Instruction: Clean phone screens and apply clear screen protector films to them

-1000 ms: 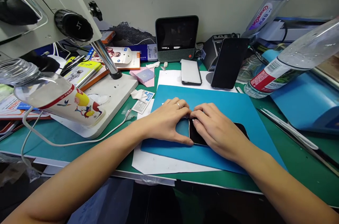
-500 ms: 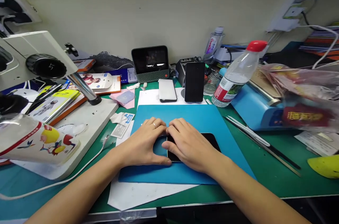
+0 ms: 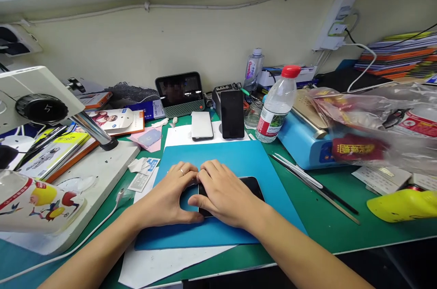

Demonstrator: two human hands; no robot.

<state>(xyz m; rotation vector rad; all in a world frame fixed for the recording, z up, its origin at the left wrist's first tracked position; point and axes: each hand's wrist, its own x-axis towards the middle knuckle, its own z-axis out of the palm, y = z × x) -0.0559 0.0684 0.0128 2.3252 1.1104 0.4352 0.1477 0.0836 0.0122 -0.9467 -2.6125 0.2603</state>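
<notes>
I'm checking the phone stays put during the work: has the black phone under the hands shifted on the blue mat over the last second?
No. The black phone lies at the same spot on the blue mat, under the right hand; only the camera tilted.

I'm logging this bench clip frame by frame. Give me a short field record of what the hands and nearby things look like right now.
left hand: left hand flat on the blue rubber mat, ring on one finger, fingers at the left end of the phone
right hand: right hand lying over the black flat smartphone
phone: flat on the mat, right end showing
behind mat: white slab phone, black upright phone
right of mat: clear red-capped plastic bottle, long metal tweezers
left: white microscope base
</notes>
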